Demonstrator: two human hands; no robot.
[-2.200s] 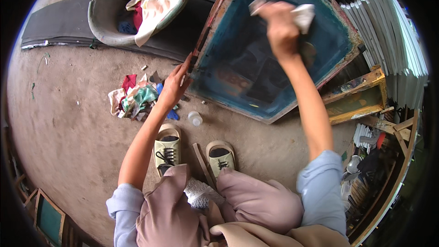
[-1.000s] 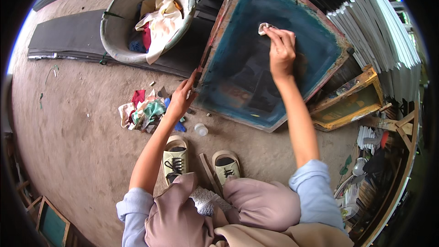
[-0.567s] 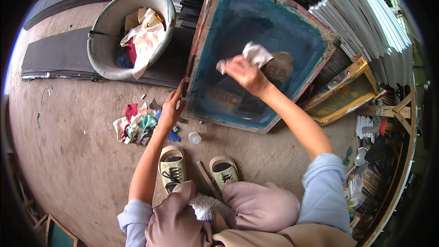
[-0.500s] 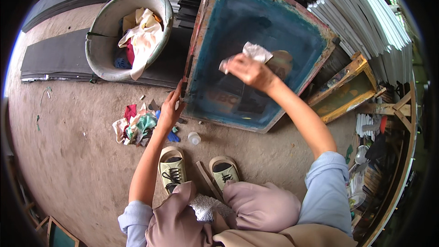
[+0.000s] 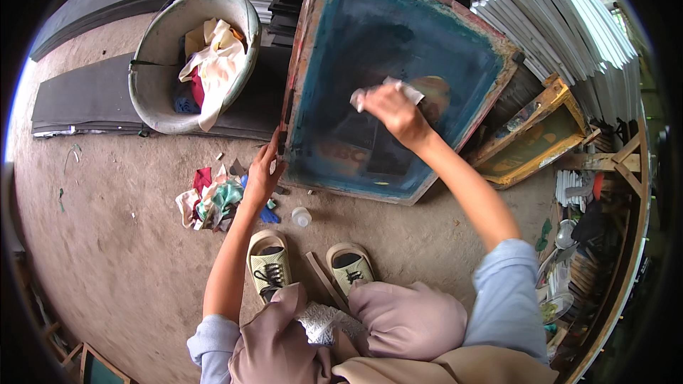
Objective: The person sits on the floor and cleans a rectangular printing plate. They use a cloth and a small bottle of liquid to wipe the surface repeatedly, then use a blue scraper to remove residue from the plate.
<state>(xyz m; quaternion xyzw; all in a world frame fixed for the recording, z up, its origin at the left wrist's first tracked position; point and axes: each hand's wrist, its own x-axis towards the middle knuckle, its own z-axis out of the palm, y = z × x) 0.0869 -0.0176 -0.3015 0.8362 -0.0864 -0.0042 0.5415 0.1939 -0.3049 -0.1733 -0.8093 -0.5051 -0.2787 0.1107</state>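
Note:
A large screen-printing frame [image 5: 341, 71] with blue-green mesh and paint-stained edges leans in front of me. My right hand [image 5: 395, 112] is closed around a whitish crumpled rag [image 5: 410, 92] and presses it on the middle of the mesh, beside a faint orange and brown printed shape. Part of the rag is hidden under the fingers. At the frame's left edge, my left hand [image 5: 264, 173] grips the side near its lower corner; its thumb and part of the fingers show against the rim.
Left of the frame stands a grey bucket [image 5: 153, 85] with cloths in it, on dark flat sheets. A heap of coloured rags [image 5: 217, 199] and a small clear cup [image 5: 301, 217] lie on the floor. A smaller yellow-edged frame [image 5: 526, 131] leans at right, below stacked white sheets [image 5: 562, 21].
My right hand has shifted slightly right with the rag across the mesh. The left hand stays on the frame's edge. The whole view has moved a little.

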